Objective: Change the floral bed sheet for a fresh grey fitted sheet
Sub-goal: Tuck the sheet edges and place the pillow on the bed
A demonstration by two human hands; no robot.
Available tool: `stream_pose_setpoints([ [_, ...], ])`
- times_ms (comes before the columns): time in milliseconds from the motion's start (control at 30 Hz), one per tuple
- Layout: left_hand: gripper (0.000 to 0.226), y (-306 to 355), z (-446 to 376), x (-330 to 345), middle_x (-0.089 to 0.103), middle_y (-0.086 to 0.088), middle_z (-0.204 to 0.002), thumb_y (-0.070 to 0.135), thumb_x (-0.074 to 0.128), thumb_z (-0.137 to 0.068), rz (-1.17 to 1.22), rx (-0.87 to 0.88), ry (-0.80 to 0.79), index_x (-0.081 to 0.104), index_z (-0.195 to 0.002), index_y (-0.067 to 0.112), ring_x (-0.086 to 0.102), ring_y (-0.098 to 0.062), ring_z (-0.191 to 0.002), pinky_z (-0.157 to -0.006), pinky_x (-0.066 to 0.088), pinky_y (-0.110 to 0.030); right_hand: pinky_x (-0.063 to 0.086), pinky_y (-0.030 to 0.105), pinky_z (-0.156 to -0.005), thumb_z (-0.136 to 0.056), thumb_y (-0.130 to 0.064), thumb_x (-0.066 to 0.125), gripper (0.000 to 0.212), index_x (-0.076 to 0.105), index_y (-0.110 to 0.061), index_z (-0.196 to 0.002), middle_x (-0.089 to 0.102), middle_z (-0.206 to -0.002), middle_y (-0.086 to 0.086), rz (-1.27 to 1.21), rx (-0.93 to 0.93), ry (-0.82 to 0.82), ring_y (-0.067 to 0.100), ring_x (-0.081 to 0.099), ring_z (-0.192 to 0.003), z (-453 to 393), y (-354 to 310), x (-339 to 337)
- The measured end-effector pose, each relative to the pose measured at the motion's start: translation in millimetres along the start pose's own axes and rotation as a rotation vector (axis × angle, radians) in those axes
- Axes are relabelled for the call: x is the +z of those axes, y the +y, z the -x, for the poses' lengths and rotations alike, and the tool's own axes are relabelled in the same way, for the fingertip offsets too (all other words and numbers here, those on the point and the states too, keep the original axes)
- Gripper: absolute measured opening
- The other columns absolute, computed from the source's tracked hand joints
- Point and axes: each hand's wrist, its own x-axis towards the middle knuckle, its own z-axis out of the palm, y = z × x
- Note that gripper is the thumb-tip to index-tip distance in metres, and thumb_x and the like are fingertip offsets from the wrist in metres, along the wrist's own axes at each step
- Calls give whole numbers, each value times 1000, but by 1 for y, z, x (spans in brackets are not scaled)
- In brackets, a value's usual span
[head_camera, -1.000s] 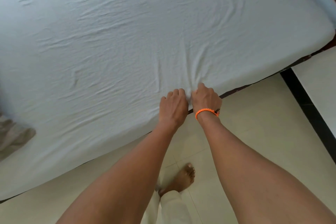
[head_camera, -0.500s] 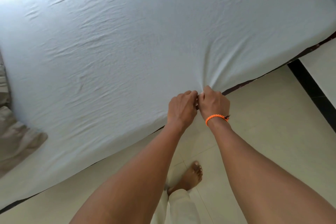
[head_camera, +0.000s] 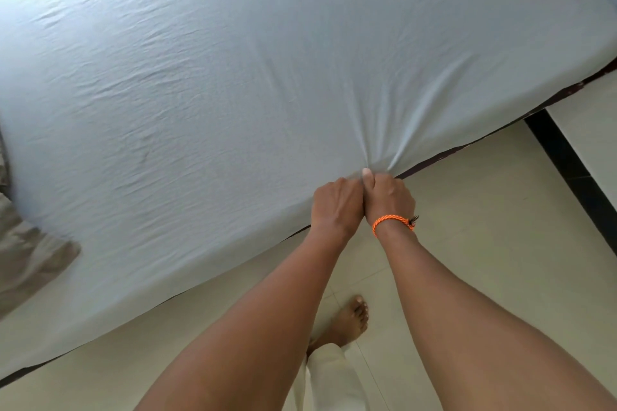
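Grey fitted sheet point(head_camera: 267, 83) covered the whole mattress top, faint wrinkles throughout. Beige cloth point(head_camera: 30, 260) lay at its left edge. At the near edge, left hand point(head_camera: 337, 207) and right hand point(head_camera: 389, 198) sat touching, both pinching one bunch of sheet; creases fanned from it. Judged light, soft, stretchy: best gripped at the hem, pulled down evenly.

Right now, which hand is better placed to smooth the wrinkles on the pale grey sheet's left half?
Probably the left hand: it grips the grey fitted sheet edge beside the right hand, nearer those wrinkles, so the right can keep holding.
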Motion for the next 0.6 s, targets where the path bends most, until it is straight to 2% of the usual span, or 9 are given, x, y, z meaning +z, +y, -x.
stream_pose_setpoints([
  [67, 25, -1, 3, 1, 57, -4, -78, 9, 45, -100, 40, -15, -93, 53, -79, 18, 55, -30, -72, -60, 34, -36, 44, 40, -70, -109, -56, 28, 63, 69, -14, -85, 72, -95, 17, -95, 16, -139, 36, 60, -84, 3, 2, -3],
  [100, 22, -2, 4, 4, 63, -6, -84, 12, 45, -101, 104, -19, -136, 61, -88, 17, 60, -31, -78, -62, 36, -36, 48, 41, -75, -108, -59, 28, 63, 69, -15, -86, 72, -95, 15, -171, 29, -238, 35, 61, -88, 3, 4, -5],
  [133, 22, -4, 6, 9, 70, -8, -96, 15, 45, -102, 164, -9, -191, 66, -100, 16, 64, -33, -87, -66, 40, -37, 49, 41, -81, -107, -60, 28, 64, 71, -16, -91, 72, -99, 13, -232, 47, -349, 35, 63, -94, 4, 6, -7],
  [200, 31, -4, 11, 14, 71, -7, -126, 17, 46, -102, 238, 18, -277, 64, -129, 18, 65, -33, -111, -81, 46, -40, 47, 40, -89, -107, -63, 26, 66, 73, -16, -106, 70, -105, 12, -240, 63, -493, 33, 62, -102, 5, 11, -14],
  [267, 43, 0, 15, 10, 68, -4, -136, 17, 47, -102, 289, -24, -212, 59, -143, 25, 64, -31, -121, -88, 47, -40, 47, 42, -83, -106, -64, 25, 68, 71, -15, -96, 68, -99, 13, -184, 65, -430, 34, 63, -97, 3, 17, -26],
  [333, 40, 5, 13, -4, 71, -5, -128, 17, 44, -104, 345, -137, -86, 64, -137, 25, 66, -31, -115, -81, 45, -38, 50, 42, -73, -107, -55, 32, 60, 64, -12, -78, 66, -83, 13, -172, 79, -274, 35, 62, -82, -4, 21, -37],
  [400, 34, 15, 4, -20, 74, -4, -117, 19, 42, -105, 366, -191, 12, 68, -126, 22, 68, -30, -104, -77, 45, -37, 50, 40, -67, -105, -44, 40, 51, 62, -8, -76, 65, -75, 11, -199, 94, -160, 35, 60, -74, -15, 26, -55],
  [467, 31, 31, -11, -32, 73, -1, -111, 19, 41, -105, 385, -164, 66, 69, -121, 21, 67, -26, -98, -77, 51, -39, 43, 37, -60, -103, -37, 43, 45, 60, -7, -76, 61, -71, 11, -227, 114, -68, 35, 57, -70, -33, 32, -75],
  [600, 25, 67, -57, -39, 69, 2, -109, 17, 44, -104, 423, -87, 108, 68, -113, 20, 61, -24, -102, -82, 52, -43, 35, 36, -61, -104, -27, 44, 31, 60, -11, -83, 64, -86, 11, -214, 139, 118, 35, 54, -80, -87, 44, -105],
])
